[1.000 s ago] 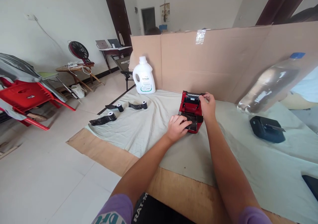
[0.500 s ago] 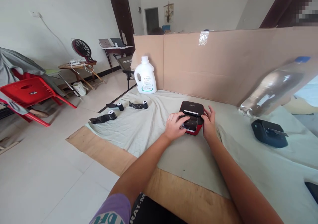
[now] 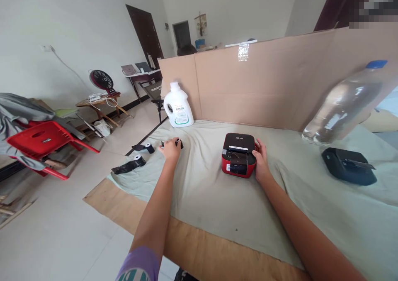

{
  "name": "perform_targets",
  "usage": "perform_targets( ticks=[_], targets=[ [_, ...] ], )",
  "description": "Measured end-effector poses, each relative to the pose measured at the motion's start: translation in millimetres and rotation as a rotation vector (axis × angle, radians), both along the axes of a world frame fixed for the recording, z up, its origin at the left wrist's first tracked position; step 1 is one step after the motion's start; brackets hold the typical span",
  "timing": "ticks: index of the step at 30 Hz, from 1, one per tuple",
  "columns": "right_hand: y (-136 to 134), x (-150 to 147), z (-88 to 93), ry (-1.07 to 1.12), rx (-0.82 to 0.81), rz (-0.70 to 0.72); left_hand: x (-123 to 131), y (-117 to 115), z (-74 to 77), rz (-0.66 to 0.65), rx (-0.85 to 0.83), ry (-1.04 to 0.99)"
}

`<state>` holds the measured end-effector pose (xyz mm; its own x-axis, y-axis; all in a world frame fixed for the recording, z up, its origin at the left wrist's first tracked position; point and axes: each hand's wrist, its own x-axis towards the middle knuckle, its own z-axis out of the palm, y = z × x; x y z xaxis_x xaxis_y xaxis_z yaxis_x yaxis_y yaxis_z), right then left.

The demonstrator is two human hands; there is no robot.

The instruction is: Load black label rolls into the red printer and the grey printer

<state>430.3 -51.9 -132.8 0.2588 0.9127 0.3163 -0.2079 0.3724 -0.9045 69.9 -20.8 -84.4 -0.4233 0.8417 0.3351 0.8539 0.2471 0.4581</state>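
A small red-and-black printer (image 3: 239,142) sits on the cloth, with a dark strip (image 3: 239,164) lying over its front. My right hand (image 3: 261,158) grips the printer's right side, thumb in front and fingers behind. Farther left, my left hand (image 3: 171,149) has its fingers closed over a black roll (image 3: 181,144), largely covering it. Beside that hand lie two more rolls with white ends and unrolled black strips: a smaller roll (image 3: 149,148) and, nearer me, a larger roll (image 3: 139,160).
A white detergent jug (image 3: 181,108) stands by the cardboard screen (image 3: 255,86) at the back. On the right are a large clear bottle (image 3: 340,106) with a blue cap and a dark device (image 3: 348,167). Pale cloth (image 3: 211,206) covers the wooden board (image 3: 199,239).
My left hand has left the front of the printer and reached left to the black roll nearest the jug. My right hand stays at the printer's side. The view has shifted slightly.
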Motion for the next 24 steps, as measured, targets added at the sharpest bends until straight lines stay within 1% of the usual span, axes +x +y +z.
perform_targets(
  ticks=[2, 4, 8, 10, 11, 12, 13, 14, 15, 16, 17, 19, 20, 21, 22, 24],
  targets=[
    [-1, -1, 0.2, 0.002, -0.007, -0.007, -7, -5, -1.0, 0.013, 0.029, 0.035],
    [-2, -1, 1.8, 0.020, -0.014, -0.016, -13, -10, 1.0, 0.045, 0.006, 0.060],
    [-3, -2, 7.1, 0.041, -0.020, 0.004, -22, -16, 10.9, 0.185, -0.068, 0.063],
    [-3, -1, 9.3, 0.036, -0.021, 0.028, -19, -16, 18.4, 0.266, -0.071, 0.063],
    [-3, -1, 10.1, 0.033, -0.023, 0.034, -14, -15, 22.9, 0.290, -0.051, 0.072],
    [-3, 0, 10.7, 0.031, -0.024, 0.037, -7, -13, 27.5, 0.282, -0.009, 0.077],
    [-3, 0, 11.2, 0.031, -0.023, 0.037, 3, -10, 31.7, 0.235, 0.047, 0.063],
    [-3, 1, 11.7, 0.031, -0.022, 0.036, 17, -8, 35.1, 0.146, 0.102, 0.006],
    [-3, 1, 12.2, 0.032, -0.021, 0.037, 35, -6, 36.9, 0.017, 0.147, -0.105],
    [-3, 1, 12.8, 0.033, -0.024, 0.038, 55, -4, 36.7, -0.151, 0.161, -0.281],
    [-3, 1, 13.6, 0.034, -0.029, 0.041, 77, -4, 34.3, -0.324, 0.128, -0.515],
    [-4, 1, 15.4, 0.029, -0.043, 0.043, 123, -7, 23.8, -0.572, 0.024, -0.985],
    [-5, 0, 16.5, 0.028, -0.049, 0.043, 144, -10, 17.0, -0.644, -0.038, -1.156],
    [-5, -1, 17.6, 0.031, -0.052, 0.042, 161, -13, 10.3, -0.675, -0.063, -1.299],
    [-6, -2, 18.8, 0.040, -0.052, 0.042, 174, -17, 4.5, -0.682, -0.073, -1.403],
    [-8, -5, 21.6, 0.074, -0.056, 0.046, 187, -23, -2.3, -0.670, -0.089, -1.509]
  ],
)
